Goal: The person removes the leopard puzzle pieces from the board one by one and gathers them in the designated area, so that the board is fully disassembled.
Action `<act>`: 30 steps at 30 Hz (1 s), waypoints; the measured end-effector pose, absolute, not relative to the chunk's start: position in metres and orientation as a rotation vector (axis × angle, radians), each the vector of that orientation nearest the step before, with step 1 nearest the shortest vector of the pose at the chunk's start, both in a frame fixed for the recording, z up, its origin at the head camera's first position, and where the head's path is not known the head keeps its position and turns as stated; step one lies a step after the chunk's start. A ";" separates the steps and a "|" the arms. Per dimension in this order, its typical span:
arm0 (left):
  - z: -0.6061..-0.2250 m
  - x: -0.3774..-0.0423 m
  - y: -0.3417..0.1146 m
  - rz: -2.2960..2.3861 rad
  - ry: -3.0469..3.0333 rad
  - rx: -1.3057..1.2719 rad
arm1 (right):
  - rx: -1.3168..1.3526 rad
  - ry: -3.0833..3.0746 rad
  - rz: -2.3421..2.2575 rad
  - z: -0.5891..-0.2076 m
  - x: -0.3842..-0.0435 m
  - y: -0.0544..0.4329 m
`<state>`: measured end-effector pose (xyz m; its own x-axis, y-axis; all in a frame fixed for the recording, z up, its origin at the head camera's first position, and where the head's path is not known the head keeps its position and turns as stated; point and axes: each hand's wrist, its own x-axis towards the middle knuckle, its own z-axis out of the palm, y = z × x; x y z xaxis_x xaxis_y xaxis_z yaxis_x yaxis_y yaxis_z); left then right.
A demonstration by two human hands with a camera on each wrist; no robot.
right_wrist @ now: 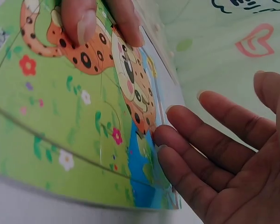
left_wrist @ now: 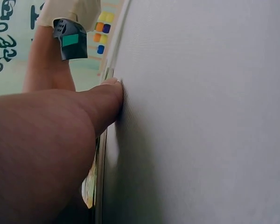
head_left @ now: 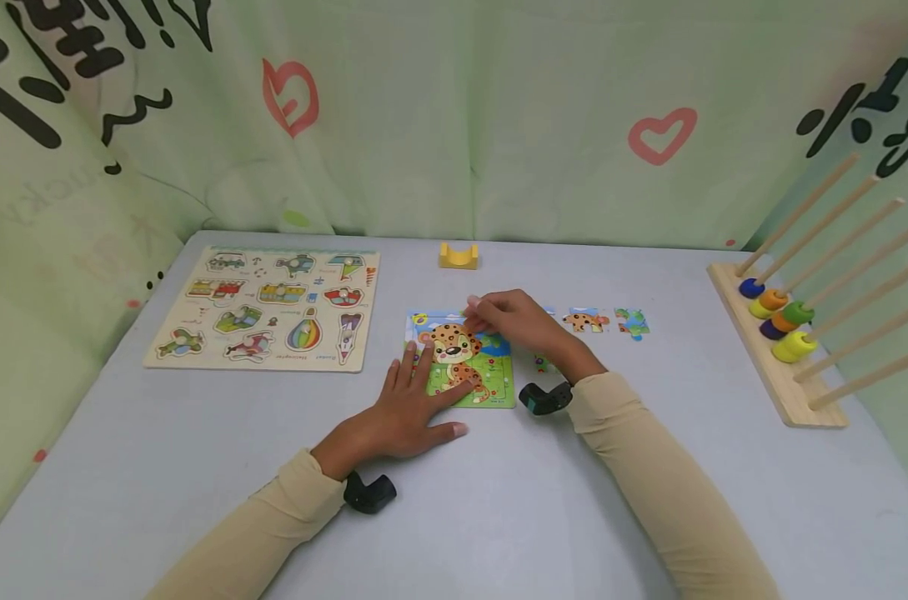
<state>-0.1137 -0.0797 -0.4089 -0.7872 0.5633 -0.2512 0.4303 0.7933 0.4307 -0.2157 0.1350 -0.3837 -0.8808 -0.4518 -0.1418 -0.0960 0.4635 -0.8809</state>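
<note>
A leopard jigsaw puzzle [head_left: 503,382] in a shallow board lies on the table, with its picture of a spotted leopard on grass largely visible. My left hand [head_left: 408,417] rests on it with fingers spread, the fingertips over the leopard and the thumb out past the near edge. Over the far right corner of the puzzle is my right hand [head_left: 519,321]. In the right wrist view that hand's loosely bent fingers [right_wrist: 214,144] touch the picture's edge, thumb held apart, nothing between them. Loose puzzle pieces lie to the right: a leopard-spotted one [head_left: 585,321] and a green-blue one [head_left: 633,323].
Another loose piece [head_left: 542,364] is partly hidden by the right wrist. To the left lies a wooden vehicle puzzle board [head_left: 326,292]. A yellow curved block [head_left: 459,257] sits at the back. On the right stands a wooden peg rack [head_left: 821,408] with coloured beads and long rods.
</note>
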 end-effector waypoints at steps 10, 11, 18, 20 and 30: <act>-0.408 -0.112 -0.080 0.521 2.619 0.777 | -0.453 2.323 -1.399 -0.383 -0.218 0.121; -0.408 -0.112 -0.080 0.523 2.620 0.780 | -0.454 2.322 -1.399 -0.382 -0.218 0.120; -0.408 -0.112 -0.081 0.533 2.624 0.779 | -0.472 2.320 -1.386 -0.382 -0.219 0.114; -0.409 -0.112 -0.081 0.532 2.625 0.775 | -0.475 2.314 -1.382 -0.382 -0.220 0.113; -0.409 -0.112 -0.082 0.547 2.607 0.780 | -0.486 2.376 -1.235 -0.384 -0.220 0.109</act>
